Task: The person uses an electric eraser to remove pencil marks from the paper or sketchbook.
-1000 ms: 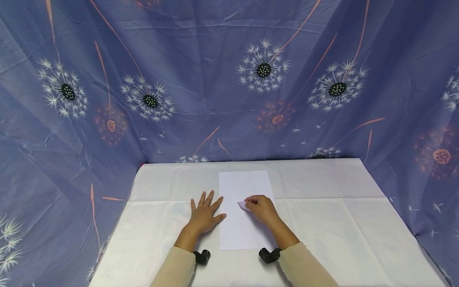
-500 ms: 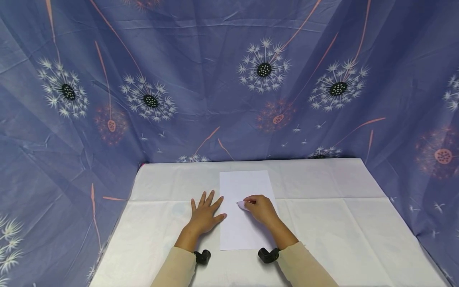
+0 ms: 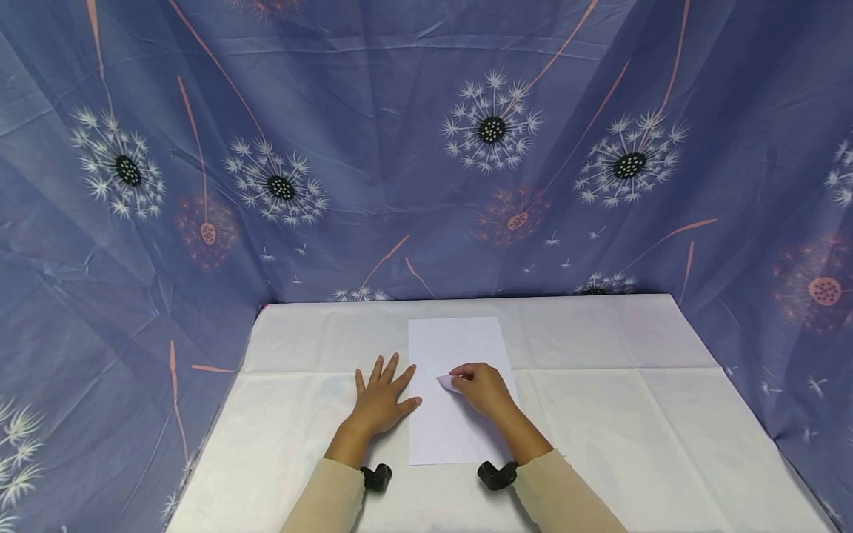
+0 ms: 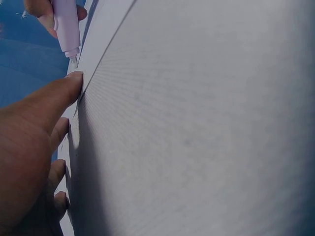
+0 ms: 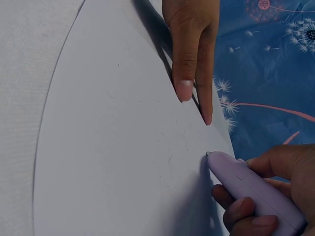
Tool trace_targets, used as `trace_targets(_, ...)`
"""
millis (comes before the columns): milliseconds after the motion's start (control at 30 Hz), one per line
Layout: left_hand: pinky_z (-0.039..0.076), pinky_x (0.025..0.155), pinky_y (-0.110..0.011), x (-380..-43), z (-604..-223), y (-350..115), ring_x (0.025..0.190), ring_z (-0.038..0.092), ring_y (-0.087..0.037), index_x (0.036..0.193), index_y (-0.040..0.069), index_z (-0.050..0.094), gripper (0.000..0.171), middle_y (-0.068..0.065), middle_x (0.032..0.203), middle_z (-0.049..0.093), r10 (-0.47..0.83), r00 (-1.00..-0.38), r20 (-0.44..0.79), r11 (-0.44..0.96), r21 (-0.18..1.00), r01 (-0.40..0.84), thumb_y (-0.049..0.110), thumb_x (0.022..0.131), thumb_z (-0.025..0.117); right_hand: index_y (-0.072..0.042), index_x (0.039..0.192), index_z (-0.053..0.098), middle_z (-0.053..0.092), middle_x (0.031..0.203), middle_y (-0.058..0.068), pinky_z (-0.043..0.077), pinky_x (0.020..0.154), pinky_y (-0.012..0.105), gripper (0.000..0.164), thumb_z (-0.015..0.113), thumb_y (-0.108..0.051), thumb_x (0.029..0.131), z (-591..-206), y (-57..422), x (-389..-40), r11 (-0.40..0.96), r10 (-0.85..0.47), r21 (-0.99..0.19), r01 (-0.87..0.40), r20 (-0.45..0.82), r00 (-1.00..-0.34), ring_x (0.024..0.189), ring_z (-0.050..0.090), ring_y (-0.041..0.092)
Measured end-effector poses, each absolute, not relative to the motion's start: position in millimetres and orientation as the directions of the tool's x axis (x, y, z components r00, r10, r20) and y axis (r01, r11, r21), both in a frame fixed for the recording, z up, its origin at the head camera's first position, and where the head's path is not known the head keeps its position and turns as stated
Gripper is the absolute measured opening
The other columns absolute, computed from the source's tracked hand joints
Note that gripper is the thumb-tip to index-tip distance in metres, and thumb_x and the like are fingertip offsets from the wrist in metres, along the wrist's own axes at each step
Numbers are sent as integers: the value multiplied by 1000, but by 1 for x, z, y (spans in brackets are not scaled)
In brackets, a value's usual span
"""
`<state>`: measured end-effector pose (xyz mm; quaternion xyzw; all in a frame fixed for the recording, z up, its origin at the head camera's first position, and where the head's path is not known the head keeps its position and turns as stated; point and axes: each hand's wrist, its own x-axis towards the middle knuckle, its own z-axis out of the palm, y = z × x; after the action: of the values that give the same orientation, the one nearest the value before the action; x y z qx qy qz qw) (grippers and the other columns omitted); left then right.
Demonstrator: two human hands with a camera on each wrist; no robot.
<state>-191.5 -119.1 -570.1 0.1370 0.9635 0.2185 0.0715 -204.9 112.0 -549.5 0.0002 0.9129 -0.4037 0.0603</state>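
Observation:
A white sheet of paper (image 3: 456, 437) lies on the cloth-covered table. My right hand (image 3: 485, 389) grips a chunky light-purple electric eraser (image 5: 251, 194), thumb and fingers curled round its body. Its small tip meets the paper near the middle of the sheet. My left hand (image 3: 376, 406) rests spread out flat at the sheet's left side, with thumb tip and forefinger tip on the paper's edge. In the left wrist view the eraser (image 4: 68, 32) shows its narrow grey tip just beyond a left fingertip. Small dark specks (image 5: 170, 160) are scattered over the paper.
A white, creased cloth (image 3: 613, 429) covers the table. Behind and at both sides hangs a blue curtain (image 3: 380, 148) printed with dandelions. Black wrist cameras sit at both sleeve cuffs, the left camera (image 3: 377, 477) and the right camera (image 3: 497, 475).
My right hand has shifted slightly to the left with the eraser, its tip staying at the paper. The left hand has stayed in place.

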Motion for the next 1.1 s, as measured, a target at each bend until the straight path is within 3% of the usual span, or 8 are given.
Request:
trace_targets(200,1,117,-78,-192,-571,-119,158,11,-43,154,26,44,67,-12,170,21,295,-952,-76,868,438,234,56,96,60,-15,104,80,76,94,1,53,76,35,18,70,-22,91,-550,110,-206,675,-53,-737,38,-100,-994,85,65,15)
trace_targets(533,1,117,-78,-192,-571,-119,158,10,-42,154,26,44,68,-11,170,21,295,-953,-75,870,434,235,57,96,60,-15,100,81,77,96,3,54,85,40,15,72,-22,90,-551,106,-208,672,-66,-740,22,-89,-994,91,68,18)
trace_targets(1100,2,116,-78,-193,-572,-120,157,11,-43,155,26,44,70,-11,170,21,298,-951,-77,870,431,238,58,95,60,-14,101,81,78,98,3,55,85,41,15,72,-20,91,-553,100,-210,673,-95,-739,-8,-76,-993,92,68,19)
